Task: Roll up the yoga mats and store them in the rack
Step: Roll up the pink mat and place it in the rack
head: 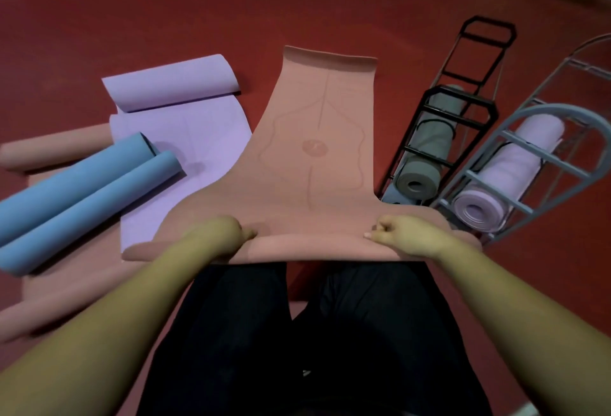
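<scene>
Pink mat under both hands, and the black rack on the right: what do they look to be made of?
Pink mat: soft, matte foam or rubber by its look; it bends into a roll at the near edge where the left hand and right hand grip it, and faint lines are printed on it. Black rack: thin rigid bars, probably painted metal, dark with little shine.

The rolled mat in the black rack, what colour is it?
Grey; the rolled mat lies inside the black rack, clearest in the head view.
</scene>
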Motion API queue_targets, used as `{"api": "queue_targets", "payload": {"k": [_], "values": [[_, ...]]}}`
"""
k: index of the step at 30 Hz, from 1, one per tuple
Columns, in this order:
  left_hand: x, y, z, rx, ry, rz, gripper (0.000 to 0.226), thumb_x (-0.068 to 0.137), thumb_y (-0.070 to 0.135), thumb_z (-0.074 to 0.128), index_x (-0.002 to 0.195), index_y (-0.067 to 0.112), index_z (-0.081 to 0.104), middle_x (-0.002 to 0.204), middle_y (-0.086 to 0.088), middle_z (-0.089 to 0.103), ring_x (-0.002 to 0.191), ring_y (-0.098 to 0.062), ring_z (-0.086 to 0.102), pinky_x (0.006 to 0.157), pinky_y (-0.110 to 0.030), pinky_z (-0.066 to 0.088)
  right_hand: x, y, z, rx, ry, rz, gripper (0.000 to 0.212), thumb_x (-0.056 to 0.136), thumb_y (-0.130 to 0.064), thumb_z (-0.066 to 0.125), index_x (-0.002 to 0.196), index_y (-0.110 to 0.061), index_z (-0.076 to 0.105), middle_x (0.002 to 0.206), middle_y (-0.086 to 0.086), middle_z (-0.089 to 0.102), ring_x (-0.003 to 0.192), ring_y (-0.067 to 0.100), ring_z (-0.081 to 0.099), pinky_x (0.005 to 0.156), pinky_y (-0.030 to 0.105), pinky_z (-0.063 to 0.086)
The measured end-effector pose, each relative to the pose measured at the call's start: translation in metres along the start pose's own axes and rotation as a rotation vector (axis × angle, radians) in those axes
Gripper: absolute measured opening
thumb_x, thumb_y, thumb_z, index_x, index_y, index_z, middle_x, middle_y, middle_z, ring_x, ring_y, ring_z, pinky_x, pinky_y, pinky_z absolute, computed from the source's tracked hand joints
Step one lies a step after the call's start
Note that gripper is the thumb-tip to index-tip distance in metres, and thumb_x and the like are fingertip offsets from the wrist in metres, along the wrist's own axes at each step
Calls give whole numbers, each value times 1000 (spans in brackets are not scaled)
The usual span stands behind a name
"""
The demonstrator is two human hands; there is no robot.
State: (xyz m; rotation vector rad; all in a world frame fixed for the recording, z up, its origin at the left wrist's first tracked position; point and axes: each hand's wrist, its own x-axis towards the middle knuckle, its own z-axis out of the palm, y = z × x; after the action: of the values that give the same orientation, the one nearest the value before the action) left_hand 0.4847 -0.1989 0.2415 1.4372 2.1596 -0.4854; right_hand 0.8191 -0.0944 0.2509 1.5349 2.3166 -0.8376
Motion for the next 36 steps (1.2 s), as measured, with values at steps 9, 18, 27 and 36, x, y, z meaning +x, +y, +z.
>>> {"api": "queue_targets", "payload": {"k": [9, 18, 27, 36], "values": [[-10, 4, 40, -202, 922, 418, 41, 95, 44, 43, 74, 11, 55, 71, -10, 57, 69, -35, 55, 62, -42, 41, 18, 16, 23, 25, 147, 27, 40, 87, -50, 65, 62, -23, 50, 73, -5, 54, 80, 22, 53, 78, 34, 46], [-31, -16, 62, 212, 1132, 558, 58, 94, 62, 38, 116, 15, 65, 112, -14, 62, 94, -35, 56, 80, -44, 39, 24, 6, 19, 112, 190, 102, 36, 88, -50, 66, 69, -22, 55, 73, -8, 58, 81, 19, 55, 71, 31, 39], [-22, 1, 61, 277, 918, 473, 61, 79, 65, 37, 82, 14, 71, 78, -8, 56, 71, -31, 53, 61, -37, 42, -1, 4, 28, 221, 524, -10, 47, 97, -50, 50, 67, -14, 53, 68, 2, 59, 72, 25, 55, 64, 36, 39], [-17, -2, 54, 171, 853, 576, 52, 86, 57, 39, 89, 15, 69, 71, -2, 63, 62, -27, 62, 58, -34, 47, -27, 4, 51, -261, 648, -220, 58, 86, -64, 31, 96, -19, 67, 87, 2, 68, 87, 28, 63, 72, 36, 47]]}}
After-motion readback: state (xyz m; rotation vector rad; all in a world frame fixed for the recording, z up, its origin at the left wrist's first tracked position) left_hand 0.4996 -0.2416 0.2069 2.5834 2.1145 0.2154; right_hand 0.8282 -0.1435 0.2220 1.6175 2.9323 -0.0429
